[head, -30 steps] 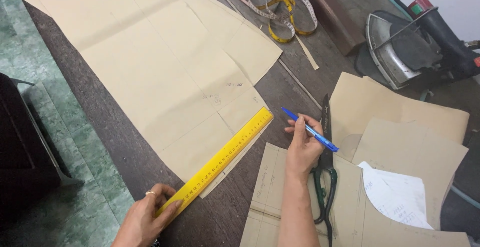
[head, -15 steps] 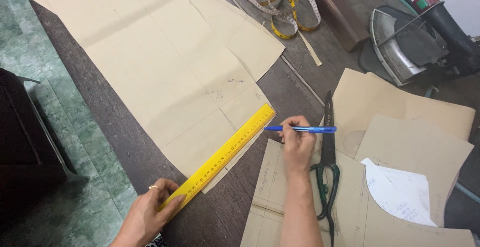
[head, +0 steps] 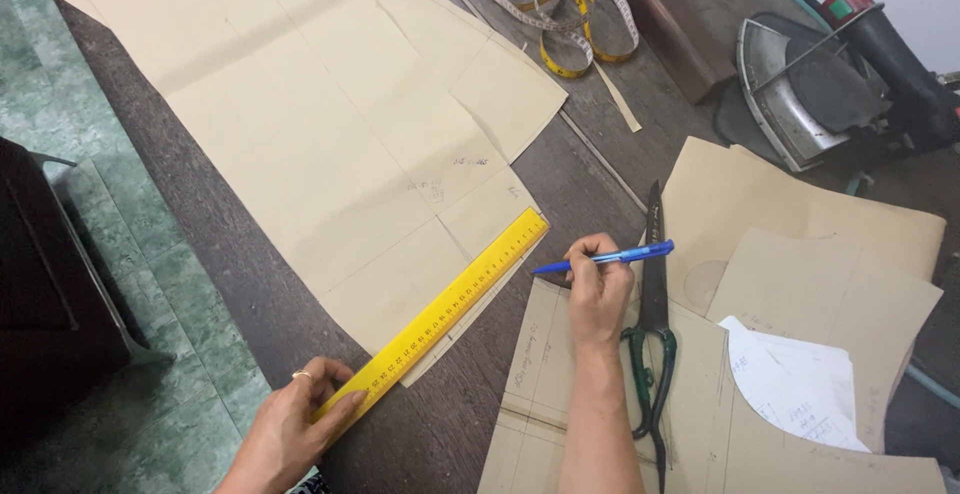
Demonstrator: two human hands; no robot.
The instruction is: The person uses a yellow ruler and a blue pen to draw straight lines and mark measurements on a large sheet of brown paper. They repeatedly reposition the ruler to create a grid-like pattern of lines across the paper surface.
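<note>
**Ruler on brown pattern paper, pen held beside it**

Nearest the camera, the left hand [head: 290, 432] presses its fingers flat on the lower end of a yellow ruler [head: 437, 315]; it pins the ruler down rather than closing around it. The ruler runs diagonally up and to the right along the edge of a large sheet of brown pattern paper [head: 300, 124] on the dark wooden table [head: 250, 284]. Just right of the ruler's far end, the right hand [head: 598, 289] grips a blue pen [head: 605, 257], tip pointing left toward the ruler. Green-handled scissors [head: 652, 344] lie beside that hand on smaller cut paper pieces [head: 800, 254]. Farther back lie a coiled measuring tape [head: 570, 14] and a clothes iron [head: 800, 84].
</note>
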